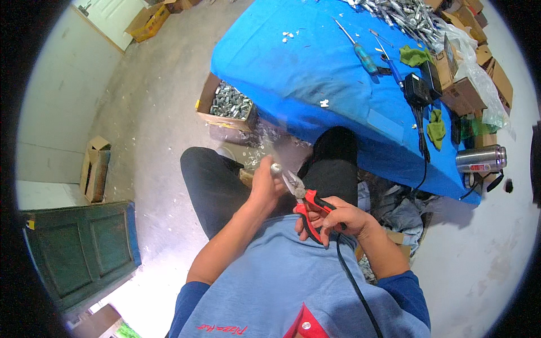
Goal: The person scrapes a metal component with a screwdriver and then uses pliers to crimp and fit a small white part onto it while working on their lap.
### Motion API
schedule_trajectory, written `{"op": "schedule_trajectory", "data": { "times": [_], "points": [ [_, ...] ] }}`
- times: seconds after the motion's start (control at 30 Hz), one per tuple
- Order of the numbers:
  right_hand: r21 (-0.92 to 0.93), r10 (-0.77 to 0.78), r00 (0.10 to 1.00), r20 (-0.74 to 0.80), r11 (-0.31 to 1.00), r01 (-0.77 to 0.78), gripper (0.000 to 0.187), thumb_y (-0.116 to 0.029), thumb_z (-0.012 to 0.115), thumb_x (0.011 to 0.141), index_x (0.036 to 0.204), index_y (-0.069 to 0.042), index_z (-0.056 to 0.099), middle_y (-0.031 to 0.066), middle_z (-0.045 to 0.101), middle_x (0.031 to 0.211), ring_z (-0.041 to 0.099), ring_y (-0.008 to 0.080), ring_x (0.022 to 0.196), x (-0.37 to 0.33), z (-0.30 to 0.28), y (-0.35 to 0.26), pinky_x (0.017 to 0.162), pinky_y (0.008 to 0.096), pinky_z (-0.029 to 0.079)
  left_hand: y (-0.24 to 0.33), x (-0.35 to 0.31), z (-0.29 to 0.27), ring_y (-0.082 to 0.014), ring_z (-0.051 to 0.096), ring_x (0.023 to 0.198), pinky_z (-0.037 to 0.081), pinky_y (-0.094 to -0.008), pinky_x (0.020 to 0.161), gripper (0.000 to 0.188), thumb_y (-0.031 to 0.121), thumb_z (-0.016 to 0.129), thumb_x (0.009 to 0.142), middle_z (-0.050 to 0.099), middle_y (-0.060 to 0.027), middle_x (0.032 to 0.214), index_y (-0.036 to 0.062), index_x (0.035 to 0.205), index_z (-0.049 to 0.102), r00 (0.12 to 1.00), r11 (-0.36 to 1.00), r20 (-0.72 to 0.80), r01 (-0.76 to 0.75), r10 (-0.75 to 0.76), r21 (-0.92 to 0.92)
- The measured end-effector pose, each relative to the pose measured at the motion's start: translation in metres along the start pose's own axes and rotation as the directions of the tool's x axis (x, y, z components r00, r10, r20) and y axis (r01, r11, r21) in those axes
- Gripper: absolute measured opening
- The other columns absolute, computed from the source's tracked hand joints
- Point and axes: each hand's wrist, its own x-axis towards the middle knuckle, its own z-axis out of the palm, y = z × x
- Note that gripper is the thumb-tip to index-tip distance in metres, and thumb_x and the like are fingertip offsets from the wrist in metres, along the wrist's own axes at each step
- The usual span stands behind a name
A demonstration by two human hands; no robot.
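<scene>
My left hand is closed around a small silvery, round-ended metal part, held above my lap. Its far end is hidden by the fingers. In my right hand is a pair of pliers with red and black handles, which are spread apart. The plier jaws reach up and left beside the metal part; whether they touch it I cannot tell. A black cord runs down over my shirt from near the right hand.
Ahead stands a table under a blue cloth, bearing a heap of metal parts, screwdrivers, a black power adapter, green rags and a steel flask. By my left knee, a cardboard box holds many small metal pieces.
</scene>
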Motion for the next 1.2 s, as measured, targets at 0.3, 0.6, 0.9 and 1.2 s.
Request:
{"op": "schedule_trajectory", "data": {
  "times": [0.3, 0.6, 0.9, 1.2],
  "points": [
    [0.18, 0.022, 0.984, 0.178, 0.982, -0.054, 0.059, -0.013, 0.058, 0.077, 0.13, 0.009, 0.041, 0.0288, 0.058, 0.113, 0.065, 0.0371, 0.098, 0.017, -0.008, 0.008, 0.055, 0.0326, 0.061, -0.01, 0.01, -0.005, -0.0133, 0.047, 0.046, 0.037, -0.0285, 0.043, 0.034, 0.041, 0.044, 0.093, 0.054, -0.0009, 0.063, 0.0113, 0.081, 0.054, 0.983, 0.984, -0.068, -0.166, 0.171, 0.066],
    [0.273, -0.008, 0.974, 0.226, 0.961, -0.055, 0.065, -0.014, 0.058, 0.077, 0.134, 0.012, 0.037, 0.0333, 0.055, 0.117, 0.064, 0.0418, 0.101, 0.026, -0.017, 0.014, 0.058, 0.0346, 0.062, -0.007, 0.004, -0.016, -0.0158, 0.056, 0.056, 0.043, -0.0295, 0.048, 0.039, 0.043, 0.044, 0.094, 0.058, -0.0045, 0.068, 0.0078, 0.082, 0.056, 0.961, 0.928, -0.009, -0.264, 0.275, 0.262],
    [0.173, 0.039, 0.984, 0.172, 0.983, -0.069, 0.064, -0.018, 0.058, 0.079, 0.132, 0.011, 0.039, 0.0326, 0.057, 0.114, 0.065, 0.0403, 0.097, 0.02, -0.02, 0.008, 0.056, 0.0345, 0.062, -0.02, 0.021, -0.032, -0.0112, 0.055, 0.058, 0.044, -0.0267, 0.051, 0.036, 0.035, 0.045, 0.098, 0.057, -0.0025, 0.071, 0.0062, 0.08, 0.057, 0.885, 0.824, 0.062, -0.453, 0.461, 0.341],
    [0.061, 0.133, 0.989, 0.065, 0.989, -0.137, 0.062, -0.019, 0.058, 0.076, 0.128, 0.012, 0.043, 0.0299, 0.061, 0.11, 0.068, 0.0361, 0.09, 0.008, -0.027, 0.001, 0.053, 0.0312, 0.061, -0.019, 0.011, -0.023, -0.0081, 0.034, 0.062, 0.031, -0.0322, 0.052, 0.047, 0.034, 0.046, 0.098, 0.038, 0.0036, 0.062, 0.0014, 0.064, 0.043, 0.794, 0.65, 0.121, -0.565, 0.596, 0.508]
  ]
}}
